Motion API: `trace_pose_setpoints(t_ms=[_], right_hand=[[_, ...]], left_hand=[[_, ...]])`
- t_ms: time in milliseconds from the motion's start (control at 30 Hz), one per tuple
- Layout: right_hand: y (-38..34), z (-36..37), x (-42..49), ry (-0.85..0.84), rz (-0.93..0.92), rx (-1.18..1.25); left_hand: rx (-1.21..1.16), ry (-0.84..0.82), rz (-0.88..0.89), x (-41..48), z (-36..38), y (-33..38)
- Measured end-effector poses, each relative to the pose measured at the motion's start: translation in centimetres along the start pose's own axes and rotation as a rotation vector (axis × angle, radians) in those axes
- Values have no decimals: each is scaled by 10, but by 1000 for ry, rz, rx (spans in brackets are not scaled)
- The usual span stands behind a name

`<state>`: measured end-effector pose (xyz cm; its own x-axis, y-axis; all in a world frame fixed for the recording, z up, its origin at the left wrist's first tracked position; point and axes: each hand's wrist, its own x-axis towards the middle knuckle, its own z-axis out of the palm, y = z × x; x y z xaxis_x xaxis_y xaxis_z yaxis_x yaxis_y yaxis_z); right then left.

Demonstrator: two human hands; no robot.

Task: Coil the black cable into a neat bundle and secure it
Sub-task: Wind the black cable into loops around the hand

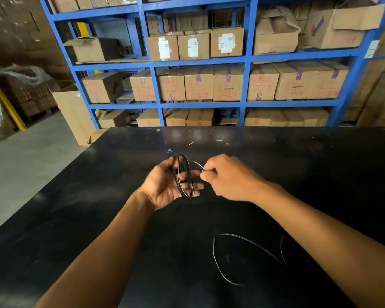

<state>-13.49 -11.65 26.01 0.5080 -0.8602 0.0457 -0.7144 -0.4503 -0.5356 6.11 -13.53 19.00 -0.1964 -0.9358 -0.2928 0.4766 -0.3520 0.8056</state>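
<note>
A thin black cable (pixel 183 174) is wound in several loops around the fingers of my left hand (pixel 169 185), which is held palm up above the black table (pixel 98 196). My right hand (pixel 227 177) sits just to the right of the coil and pinches a strand of the cable between thumb and forefinger; the strand runs from the top of the coil. The loose rest of the cable (pixel 218 263) lies in a wide loop on the table near me, partly hidden under my right forearm.
Behind the table's far edge stands a blue metal rack (pixel 246 61) filled with cardboard boxes. A tall cardboard box (pixel 75 114) stands on the grey floor at the left, beyond the table's left edge. Small white specks dot the tabletop.
</note>
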Motion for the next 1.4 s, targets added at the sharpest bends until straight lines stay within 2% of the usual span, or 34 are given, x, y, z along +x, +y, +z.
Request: trace_pose_setpoints(t_ms=[400,600,800,1000,1100,1233,1400], right_hand=[[7,51,-27,-105,71,349],[18,75,-32,-190,76,437],[34,86,-29,-283,109,385],[60,75,-11,-266,103,248],[78,58,3,-197,130,174],[91,24,20,-71,144,87],[85,-4,38,-6,95,20]], left_hand=[[-116,-110,85,5,6,29],[-151,-275,91,-4,11,30],[-116,-456,11,-15,31,35],[-75,-667,-105,-26,44,37],[-47,-749,-167,-32,46,29],[53,-772,-221,-38,44,15],[141,-746,-249,-38,42,-2]])
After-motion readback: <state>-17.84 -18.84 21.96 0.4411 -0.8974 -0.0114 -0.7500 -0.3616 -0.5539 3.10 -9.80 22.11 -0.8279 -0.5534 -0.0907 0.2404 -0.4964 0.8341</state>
